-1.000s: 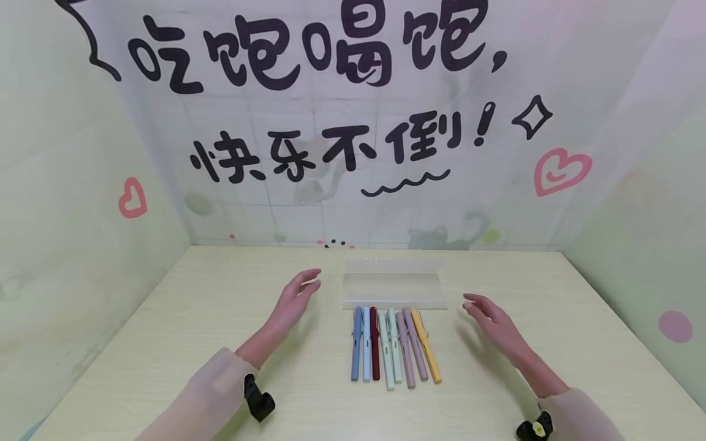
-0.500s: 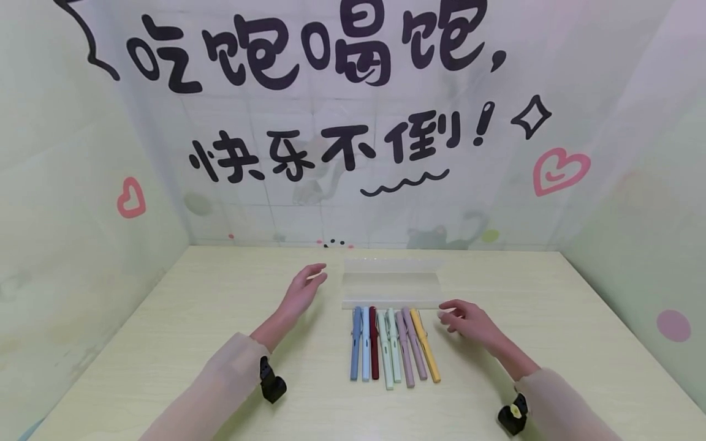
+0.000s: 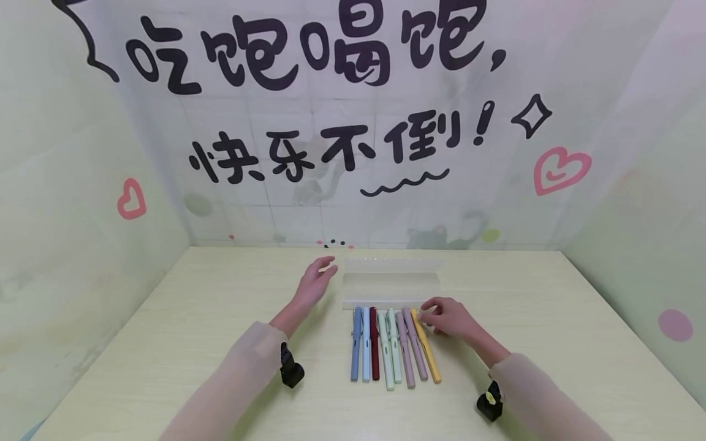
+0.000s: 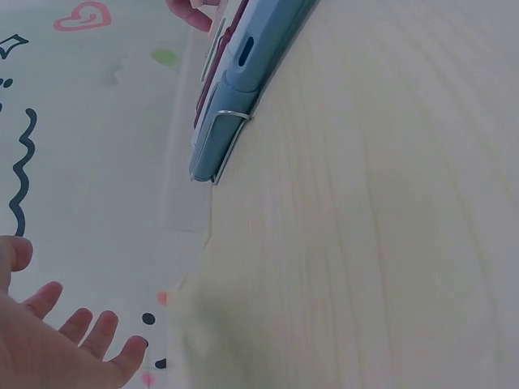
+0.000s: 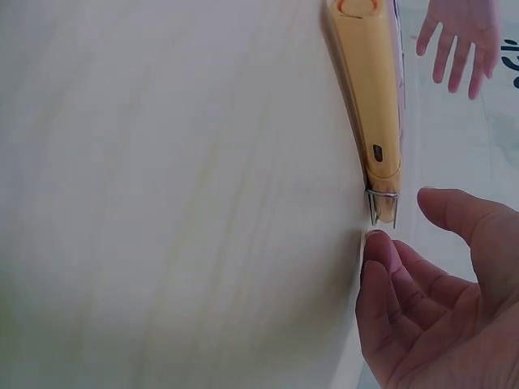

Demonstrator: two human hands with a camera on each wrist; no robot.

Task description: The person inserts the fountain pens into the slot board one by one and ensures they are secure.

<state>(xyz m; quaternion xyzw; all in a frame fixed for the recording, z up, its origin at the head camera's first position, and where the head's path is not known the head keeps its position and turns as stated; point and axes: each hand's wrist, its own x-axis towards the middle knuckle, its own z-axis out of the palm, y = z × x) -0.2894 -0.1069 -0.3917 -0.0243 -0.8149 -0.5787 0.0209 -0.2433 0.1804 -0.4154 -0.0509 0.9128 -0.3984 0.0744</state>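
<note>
Several capped pens lie in a row on the table, from a blue pen (image 3: 355, 352) and a light blue one (image 3: 366, 352) through a dark red pen (image 3: 375, 352), mint and mauve ones, to a yellow pen (image 3: 428, 350) at the right end. My right hand (image 3: 452, 316) is at the yellow pen's clip end; in the right wrist view its thumb (image 5: 454, 212) and curved fingers stand apart around that end, not closed on it. Beyond the pens sits a translucent white box (image 3: 380, 304). My left hand (image 3: 314, 285) hovers left of the box, fingers spread and holding nothing.
The pale wood table (image 3: 242, 288) ends at a printed backdrop (image 3: 265, 214) with black lettering, and side panels rise left and right. A black camera (image 3: 291, 367) is strapped to my left wrist, another camera (image 3: 489, 403) to my right.
My right hand has moved left from the open table to the yellow pen's clip end, its fingers curving more. My left hand has drifted forward and right, closer to the box. The pens stayed put.
</note>
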